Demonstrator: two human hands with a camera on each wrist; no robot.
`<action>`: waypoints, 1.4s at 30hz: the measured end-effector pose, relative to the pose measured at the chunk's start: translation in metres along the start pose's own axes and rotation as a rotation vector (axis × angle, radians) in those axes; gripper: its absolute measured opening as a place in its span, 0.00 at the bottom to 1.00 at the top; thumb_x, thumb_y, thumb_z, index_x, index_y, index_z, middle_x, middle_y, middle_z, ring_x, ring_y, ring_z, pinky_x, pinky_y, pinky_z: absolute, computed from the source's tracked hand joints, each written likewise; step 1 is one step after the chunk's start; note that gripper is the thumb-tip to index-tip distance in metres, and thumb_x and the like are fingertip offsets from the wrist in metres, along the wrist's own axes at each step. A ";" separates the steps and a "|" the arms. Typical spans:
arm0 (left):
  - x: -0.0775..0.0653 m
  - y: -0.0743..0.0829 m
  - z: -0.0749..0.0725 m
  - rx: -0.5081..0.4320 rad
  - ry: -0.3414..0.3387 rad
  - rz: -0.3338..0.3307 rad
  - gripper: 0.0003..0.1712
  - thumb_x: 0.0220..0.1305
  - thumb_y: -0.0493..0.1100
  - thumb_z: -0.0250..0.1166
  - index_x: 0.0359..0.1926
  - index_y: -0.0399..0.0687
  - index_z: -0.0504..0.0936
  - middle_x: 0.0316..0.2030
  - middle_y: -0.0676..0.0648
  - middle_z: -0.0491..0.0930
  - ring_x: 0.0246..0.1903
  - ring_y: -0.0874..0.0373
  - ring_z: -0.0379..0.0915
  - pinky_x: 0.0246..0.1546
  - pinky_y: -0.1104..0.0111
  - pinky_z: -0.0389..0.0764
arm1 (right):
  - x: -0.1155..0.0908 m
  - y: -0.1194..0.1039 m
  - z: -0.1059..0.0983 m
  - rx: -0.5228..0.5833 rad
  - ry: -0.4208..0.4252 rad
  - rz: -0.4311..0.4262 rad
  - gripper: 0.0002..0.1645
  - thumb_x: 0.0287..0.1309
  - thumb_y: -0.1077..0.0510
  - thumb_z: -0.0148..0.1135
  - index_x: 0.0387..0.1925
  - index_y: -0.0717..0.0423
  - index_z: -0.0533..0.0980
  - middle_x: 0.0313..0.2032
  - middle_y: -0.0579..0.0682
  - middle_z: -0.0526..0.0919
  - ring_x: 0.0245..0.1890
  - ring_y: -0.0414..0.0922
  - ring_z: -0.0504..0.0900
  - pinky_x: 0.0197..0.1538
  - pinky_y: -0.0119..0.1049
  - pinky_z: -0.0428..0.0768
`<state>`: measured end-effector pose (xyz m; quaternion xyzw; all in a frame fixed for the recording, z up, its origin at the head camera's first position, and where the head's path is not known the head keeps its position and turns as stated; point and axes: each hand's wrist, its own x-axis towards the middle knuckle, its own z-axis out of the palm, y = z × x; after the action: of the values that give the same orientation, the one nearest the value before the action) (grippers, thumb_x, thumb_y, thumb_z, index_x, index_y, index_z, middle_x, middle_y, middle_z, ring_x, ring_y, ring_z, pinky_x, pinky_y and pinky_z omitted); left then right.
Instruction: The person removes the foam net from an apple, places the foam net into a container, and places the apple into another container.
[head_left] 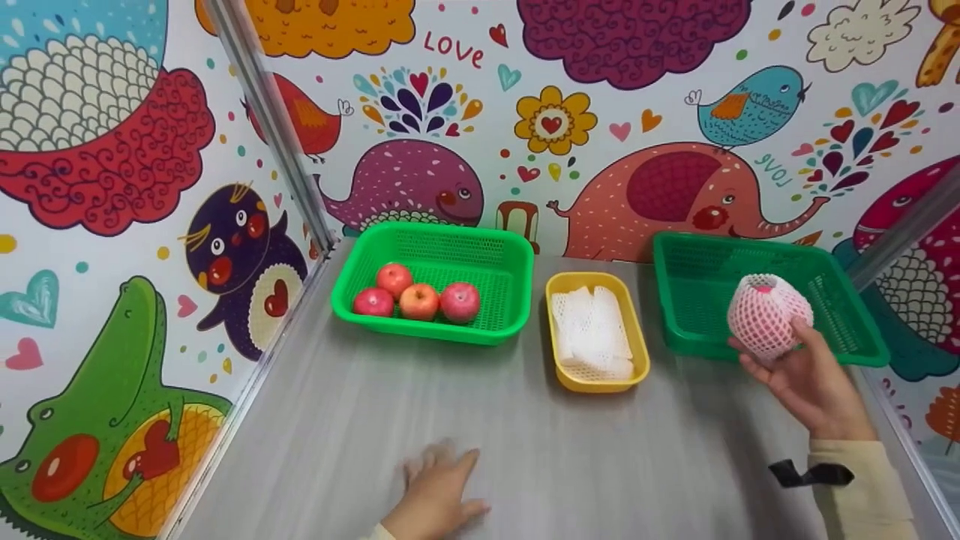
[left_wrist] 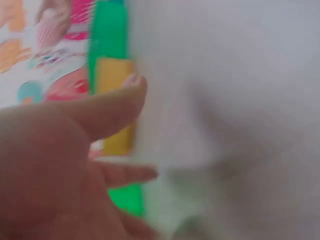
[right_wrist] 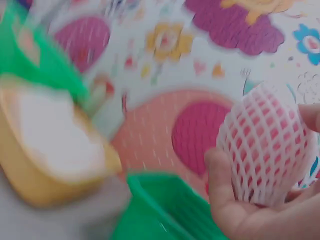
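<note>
My right hand (head_left: 810, 382) grips an apple in a white foam net sleeve (head_left: 769, 315), held up over the front of the right green basket (head_left: 675, 341). In the right wrist view the netted apple (right_wrist: 267, 145) sits between thumb and fingers, red showing through the mesh. My left hand (head_left: 435, 495) is over the near part of the table with fingers spread and nothing in it; it is blurred in the left wrist view. Several bare red apples (head_left: 418, 301) lie in the left green basket (head_left: 431, 334). A yellow basket (head_left: 598, 386) between them holds white foam net sleeves (head_left: 592, 326).
The grey table (head_left: 465, 405) is bounded by a printed cartoon wall (head_left: 495, 97) behind and another panel on the left. Metal frame posts (head_left: 281, 127) stand at the corners. A black strap (head_left: 814, 474) hangs at the right sleeve.
</note>
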<state>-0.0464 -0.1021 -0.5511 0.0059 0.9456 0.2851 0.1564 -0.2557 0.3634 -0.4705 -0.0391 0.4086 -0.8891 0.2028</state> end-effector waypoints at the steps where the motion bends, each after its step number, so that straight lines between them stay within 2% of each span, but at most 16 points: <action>1: 0.005 -0.008 -0.001 -0.107 0.016 0.049 0.36 0.63 0.58 0.70 0.68 0.53 0.73 0.67 0.34 0.66 0.67 0.32 0.59 0.58 0.29 0.58 | -0.003 0.005 0.006 0.029 -0.031 0.014 0.28 0.79 0.49 0.42 0.73 0.32 0.48 0.62 0.54 0.74 0.60 0.63 0.76 0.60 0.50 0.75; 2: 0.009 -0.017 -0.003 -0.215 0.038 0.118 0.33 0.64 0.60 0.68 0.66 0.57 0.74 0.64 0.43 0.72 0.65 0.40 0.65 0.58 0.33 0.63 | -0.006 0.010 0.012 0.030 -0.048 0.021 0.29 0.79 0.49 0.41 0.74 0.32 0.48 0.62 0.54 0.74 0.60 0.63 0.76 0.60 0.50 0.75; 3: 0.011 -0.017 -0.008 -0.323 0.050 0.197 0.29 0.66 0.59 0.66 0.65 0.59 0.76 0.61 0.49 0.75 0.62 0.46 0.69 0.58 0.39 0.68 | -0.009 0.016 0.018 0.019 -0.064 0.031 0.29 0.79 0.49 0.40 0.75 0.32 0.46 0.62 0.54 0.74 0.60 0.63 0.76 0.60 0.50 0.75; 5: 0.013 -0.001 -0.016 -0.503 0.089 0.269 0.22 0.71 0.58 0.62 0.62 0.65 0.76 0.57 0.58 0.77 0.59 0.54 0.73 0.58 0.50 0.73 | -0.013 0.028 0.032 -0.033 -0.072 0.062 0.29 0.79 0.47 0.38 0.75 0.33 0.45 0.63 0.53 0.74 0.61 0.62 0.75 0.61 0.50 0.75; 7: 0.015 0.018 -0.020 -0.608 0.159 0.335 0.16 0.73 0.53 0.62 0.59 0.65 0.78 0.53 0.61 0.78 0.56 0.58 0.74 0.57 0.57 0.75 | -0.018 0.042 0.047 -0.111 -0.057 0.102 0.29 0.79 0.45 0.37 0.75 0.35 0.45 0.63 0.51 0.74 0.62 0.60 0.75 0.60 0.50 0.75; 9: 0.016 0.036 -0.021 -0.661 0.235 0.429 0.12 0.74 0.49 0.61 0.56 0.63 0.80 0.50 0.60 0.80 0.53 0.60 0.77 0.55 0.62 0.77 | -0.021 0.060 0.059 -0.195 -0.062 0.138 0.30 0.79 0.43 0.36 0.75 0.39 0.46 0.63 0.52 0.73 0.62 0.59 0.74 0.60 0.51 0.75; 11: 0.018 0.052 -0.020 -0.707 0.303 0.493 0.11 0.74 0.45 0.60 0.54 0.61 0.81 0.48 0.58 0.81 0.50 0.60 0.78 0.53 0.64 0.79 | -0.025 0.083 0.070 -0.242 -0.077 0.170 0.30 0.79 0.42 0.36 0.74 0.43 0.48 0.63 0.54 0.72 0.61 0.60 0.74 0.59 0.52 0.74; 14: 0.022 0.072 -0.018 -0.762 0.394 0.541 0.11 0.74 0.42 0.61 0.53 0.58 0.81 0.48 0.56 0.81 0.50 0.59 0.79 0.50 0.64 0.80 | -0.031 0.122 0.083 -0.246 -0.156 0.207 0.27 0.79 0.45 0.35 0.73 0.46 0.51 0.63 0.57 0.71 0.60 0.60 0.74 0.59 0.54 0.73; 18: 0.025 0.088 -0.013 -0.778 0.438 0.577 0.12 0.72 0.35 0.61 0.53 0.50 0.82 0.50 0.50 0.78 0.52 0.56 0.76 0.48 0.63 0.82 | -0.038 0.168 0.098 -0.203 -0.255 0.240 0.29 0.81 0.51 0.33 0.76 0.50 0.45 0.64 0.58 0.70 0.60 0.58 0.74 0.59 0.52 0.74; 20: 0.027 0.090 -0.009 -0.762 0.444 0.591 0.12 0.71 0.34 0.62 0.52 0.47 0.82 0.50 0.49 0.77 0.52 0.56 0.75 0.47 0.63 0.82 | -0.040 0.180 0.103 -0.182 -0.250 0.254 0.33 0.81 0.49 0.35 0.77 0.53 0.40 0.65 0.58 0.69 0.60 0.56 0.74 0.58 0.50 0.75; 22: 0.029 0.087 -0.004 -0.744 0.447 0.595 0.11 0.71 0.36 0.63 0.52 0.49 0.82 0.51 0.51 0.76 0.52 0.57 0.75 0.46 0.63 0.82 | -0.042 0.187 0.106 -0.172 -0.227 0.266 0.37 0.81 0.47 0.37 0.77 0.55 0.35 0.66 0.59 0.69 0.60 0.56 0.74 0.57 0.48 0.76; 25: 0.035 0.079 0.003 -0.737 0.423 0.551 0.12 0.71 0.42 0.64 0.54 0.56 0.80 0.51 0.55 0.75 0.51 0.59 0.75 0.46 0.64 0.82 | -0.046 0.190 0.106 -0.163 -0.161 0.288 0.41 0.80 0.46 0.39 0.78 0.57 0.34 0.66 0.57 0.70 0.60 0.55 0.75 0.59 0.48 0.76; 31: 0.038 0.070 0.011 -0.689 0.299 0.421 0.15 0.72 0.49 0.63 0.57 0.64 0.77 0.51 0.60 0.74 0.50 0.63 0.75 0.45 0.67 0.82 | -0.055 0.199 0.096 -0.132 -0.107 0.269 0.41 0.80 0.48 0.40 0.78 0.62 0.36 0.63 0.57 0.73 0.58 0.53 0.78 0.59 0.47 0.77; 36: 0.038 0.066 0.013 -0.641 0.201 0.407 0.22 0.73 0.56 0.61 0.64 0.59 0.74 0.50 0.58 0.74 0.49 0.63 0.74 0.45 0.68 0.81 | -0.061 0.208 0.087 -0.128 -0.099 0.269 0.37 0.79 0.51 0.42 0.78 0.63 0.43 0.62 0.57 0.75 0.54 0.49 0.80 0.56 0.43 0.79; 39: 0.038 0.062 0.015 -0.647 0.102 0.414 0.28 0.71 0.55 0.63 0.68 0.58 0.70 0.52 0.56 0.72 0.49 0.62 0.74 0.46 0.69 0.81 | -0.064 0.211 0.081 -0.141 -0.078 0.259 0.34 0.79 0.53 0.45 0.77 0.62 0.50 0.61 0.56 0.75 0.51 0.47 0.81 0.53 0.40 0.81; 42: 0.038 0.059 0.017 -0.678 -0.003 0.403 0.34 0.68 0.54 0.66 0.71 0.61 0.65 0.56 0.56 0.68 0.50 0.60 0.75 0.46 0.69 0.80 | -0.066 0.214 0.076 -0.146 -0.064 0.238 0.27 0.78 0.56 0.48 0.73 0.57 0.62 0.59 0.55 0.76 0.48 0.46 0.82 0.49 0.37 0.82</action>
<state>-0.0821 -0.0402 -0.5438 0.1400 0.7776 0.6061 0.0918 -0.1073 0.2096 -0.5727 -0.0334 0.4671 -0.8250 0.3164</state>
